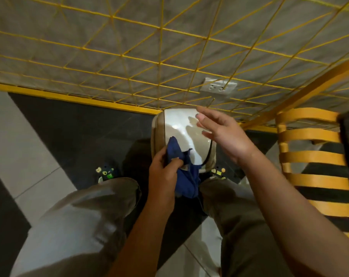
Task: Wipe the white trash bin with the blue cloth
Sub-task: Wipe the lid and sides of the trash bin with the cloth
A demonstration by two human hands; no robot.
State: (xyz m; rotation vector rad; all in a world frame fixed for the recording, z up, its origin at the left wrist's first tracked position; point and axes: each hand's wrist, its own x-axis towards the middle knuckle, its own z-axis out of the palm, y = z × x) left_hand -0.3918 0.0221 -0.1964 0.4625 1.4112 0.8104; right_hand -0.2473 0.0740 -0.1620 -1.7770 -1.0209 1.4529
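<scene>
The white trash bin (179, 124) stands on the floor between my feet, seen from above, its glossy lid facing me with a tan band along the left side. My left hand (163, 171) grips the blue cloth (186, 176) at the bin's near edge; part of the cloth lies on the lid and the rest hangs down in front. My right hand (221, 134) hovers over the right side of the lid with fingers spread, holding nothing.
A grey wall with a yellow wire grid (161, 62) rises right behind the bin, with a wall socket (218, 87) on it. A yellow slatted chair (313, 156) stands close on the right. My legs flank the bin on a black and grey tiled floor.
</scene>
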